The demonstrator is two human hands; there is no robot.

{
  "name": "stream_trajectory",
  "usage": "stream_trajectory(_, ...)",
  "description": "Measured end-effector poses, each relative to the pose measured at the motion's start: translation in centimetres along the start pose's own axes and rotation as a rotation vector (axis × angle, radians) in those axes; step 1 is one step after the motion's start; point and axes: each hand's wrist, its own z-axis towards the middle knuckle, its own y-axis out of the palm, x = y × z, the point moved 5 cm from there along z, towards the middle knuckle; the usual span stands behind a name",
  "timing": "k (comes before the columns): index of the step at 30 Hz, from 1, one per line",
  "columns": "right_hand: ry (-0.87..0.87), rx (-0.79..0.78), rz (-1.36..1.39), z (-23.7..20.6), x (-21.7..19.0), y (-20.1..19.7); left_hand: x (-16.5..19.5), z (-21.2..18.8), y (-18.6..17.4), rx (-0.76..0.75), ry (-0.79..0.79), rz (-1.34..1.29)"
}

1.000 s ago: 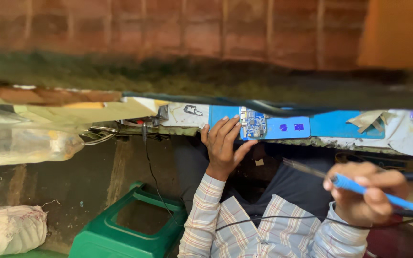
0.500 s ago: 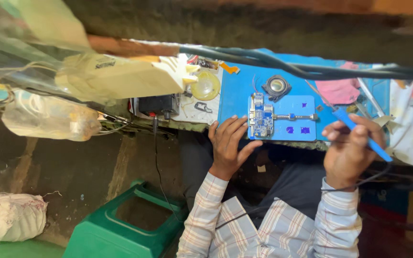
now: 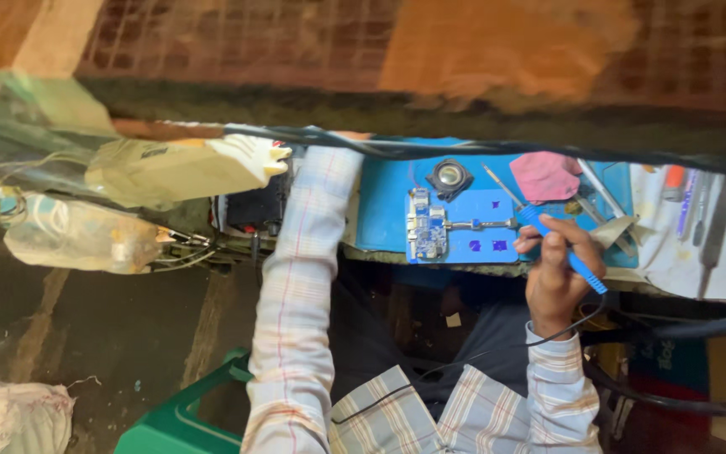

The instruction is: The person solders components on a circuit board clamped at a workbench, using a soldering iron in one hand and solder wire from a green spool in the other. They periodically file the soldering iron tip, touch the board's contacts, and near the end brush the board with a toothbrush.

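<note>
the fingers (image 3: 548, 240) of the right hand (image 3: 558, 277) are closed around a blue-handled soldering iron (image 3: 566, 250), right of centre in the frame, with the handle slanting down to the right past the knuckles and a dark cord trailing from it toward the lower right. the iron's thin metal end points left along the blue mat (image 3: 388, 206), toward a small circuit board (image 3: 427, 233) that lies on the mat at centre frame. just above the board sits a round grey speaker-like part (image 3: 449, 176), and a pink cloth (image 3: 545, 175) lies on the mat above the hand. the left hand is hidden: only its checked sleeve (image 3: 300, 277) shows, running from the bottom of the frame up to the bench's far edge, so whether its fingers are apart or together cannot be told. tools (image 3: 699, 210) lie on white cloth at the right edge, plastic bags (image 3: 86, 240) hang at the left, and a green stool (image 3: 182, 420) stands at the lower left.
</note>
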Motion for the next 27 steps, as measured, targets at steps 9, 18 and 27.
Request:
stream_trajectory(9, 0.004, -0.035, -0.046, 1.2, -1.5, -0.9, -1.9, 2.9, 3.3, -0.261, -0.116, 0.246)
stream_trajectory(18, -0.032, -0.028, -0.115, 0.8, -1.0, -1.2, -0.3, 2.8, 2.5, -0.279, -0.103, 0.250)
stream_trajectory(27, -0.032, -0.027, -0.132, 1.0, -0.9, -0.8, 0.6, 2.7, 1.8, -0.303, -0.086, 0.237)
